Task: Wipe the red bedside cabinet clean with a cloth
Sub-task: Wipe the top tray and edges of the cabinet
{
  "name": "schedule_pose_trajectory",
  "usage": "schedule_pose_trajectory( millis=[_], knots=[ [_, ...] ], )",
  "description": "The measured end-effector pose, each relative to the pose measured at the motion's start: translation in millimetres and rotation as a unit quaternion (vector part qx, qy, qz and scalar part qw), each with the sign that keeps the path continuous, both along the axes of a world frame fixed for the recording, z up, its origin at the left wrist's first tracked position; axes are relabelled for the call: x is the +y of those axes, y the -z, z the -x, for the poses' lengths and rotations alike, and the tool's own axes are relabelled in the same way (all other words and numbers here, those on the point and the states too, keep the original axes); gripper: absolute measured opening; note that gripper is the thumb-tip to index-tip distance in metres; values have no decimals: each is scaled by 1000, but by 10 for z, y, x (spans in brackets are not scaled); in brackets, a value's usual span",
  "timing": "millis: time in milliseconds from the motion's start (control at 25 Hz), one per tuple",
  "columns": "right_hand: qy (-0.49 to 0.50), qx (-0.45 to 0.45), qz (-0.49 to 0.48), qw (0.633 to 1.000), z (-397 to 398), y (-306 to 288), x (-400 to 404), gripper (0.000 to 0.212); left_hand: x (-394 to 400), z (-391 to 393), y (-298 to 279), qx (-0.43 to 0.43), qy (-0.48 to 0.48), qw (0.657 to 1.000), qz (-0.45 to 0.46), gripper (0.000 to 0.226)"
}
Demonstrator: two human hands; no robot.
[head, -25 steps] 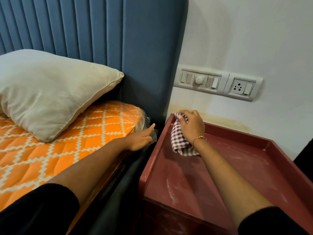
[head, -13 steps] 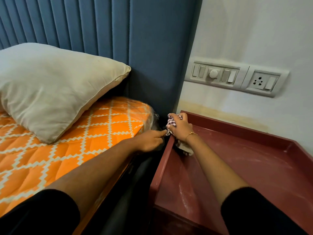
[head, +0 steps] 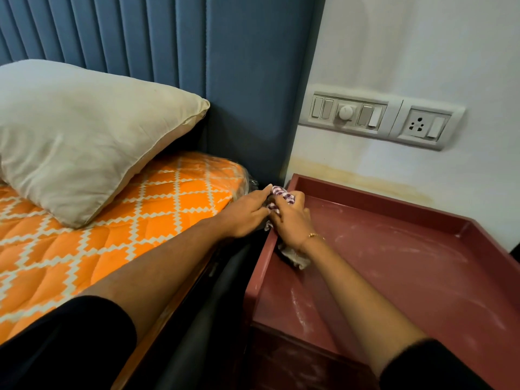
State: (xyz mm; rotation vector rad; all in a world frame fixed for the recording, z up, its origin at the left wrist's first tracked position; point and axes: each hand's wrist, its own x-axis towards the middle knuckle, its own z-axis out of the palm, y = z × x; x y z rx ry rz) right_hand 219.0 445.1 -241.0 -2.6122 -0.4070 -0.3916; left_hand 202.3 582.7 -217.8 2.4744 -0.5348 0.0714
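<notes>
Both hands meet at the far left corner of the red bedside cabinet [head: 394, 277], about the centre of the head view. Right hand [head: 291, 220] lies over the left rim of the cabinet, fingers curled down around a bunched checked cloth [head: 282, 196]; a thin gold bracelet [head: 314, 235] sits at its wrist. Part of the cloth pokes out at 12 o'clock from the knuckles, and a paler fold of it shows below the wrist, at 6 o'clock, resting on the cabinet top just inside the rim. Left hand [head: 247, 211] reaches in from 9 o'clock, over the dark gap between bed and cabinet, and its fingertips pinch the same cloth at the upper edge. Both forearms run down to black sleeves at the bottom edge.

The cabinet top is shaped like a shallow tray with raised rims on the left, back and right sides. Inside it holds only the cloth's lower fold and the right hand; pale dusty streaks mark its floor, heaviest toward 5 o'clock from the hands.

At 9 o'clock lies an orange patterned mattress [head: 157, 220] with a cream pillow [head: 84, 136] on it, against a blue padded headboard [head: 225, 66]. At 1 o'clock, a switch panel [head: 349, 114] and a socket [head: 425, 126] sit on the white wall.
</notes>
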Motion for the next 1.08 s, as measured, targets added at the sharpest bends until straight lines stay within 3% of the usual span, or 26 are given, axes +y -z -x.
schedule_pose_trajectory(
  millis=[160, 280, 480, 680, 840, 1000, 1080],
  knots=[
    [-55, -4, -8, 998, 260, 64, -56, 38, 8, 14, 1, 1, 4, 998, 66, 48],
    [-7, 21, -8, 1000, 204, -70, 10, 34, -16, 63, 18, 8, 16, 998, 56, 49],
    [-68, -6, 20, 997, 553, 83, -24, 35, -18, 71, 41, 32, 28, 998, 51, 50],
    [-12, 25, -1, 1000, 537, -92, 45, 39, 0, 165, -39, 40, 21, 996, 73, 50],
    [-88, 25, -3, 996, 916, 63, -2, 39, 3, 184, -27, 63, 31, 996, 62, 53],
    [-28, 37, -10, 999, 772, -89, 55, 39, 8, 225, -49, 78, 22, 992, 96, 51],
    [-43, 18, -11, 999, 912, -30, 59, 40, 25, 231, -40, 102, 24, 988, 111, 54]
  ],
)
